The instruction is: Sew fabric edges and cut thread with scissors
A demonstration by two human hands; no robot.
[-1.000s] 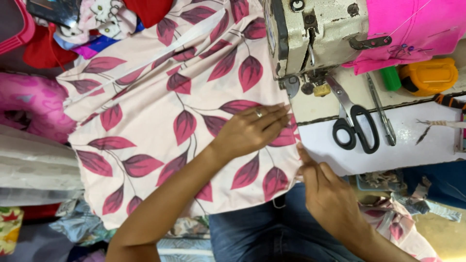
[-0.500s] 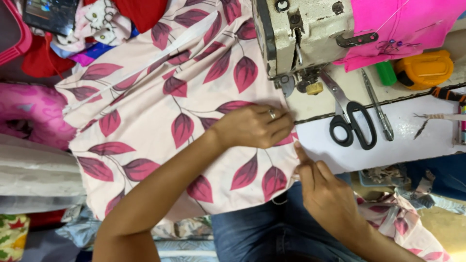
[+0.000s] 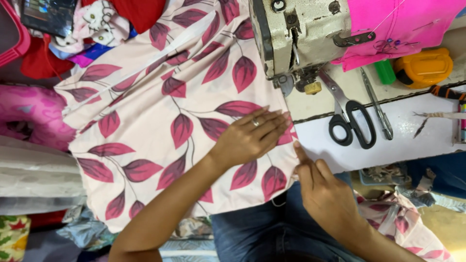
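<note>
On the white worktop (image 3: pixel 412 140), the leaf-print fabric (image 3: pixel 160 126) has slid nearer the sewing machine (image 3: pixel 301 34), left hand (image 3: pixel 250 138) pressing it flat-fingered, right hand (image 3: pixel 323 191) fingers pinching its edge below the machine.

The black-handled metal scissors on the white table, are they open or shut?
Shut. The black-handled metal scissors lie flat on the white table with both blades together as one strip, and the two handle loops side by side.

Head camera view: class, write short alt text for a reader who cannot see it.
A person's left hand presses flat on pale leaf-print fabric at a sewing machine, while the right hand pinches the fabric's edge. Black-handled scissors lie on the white table beside them.
</note>
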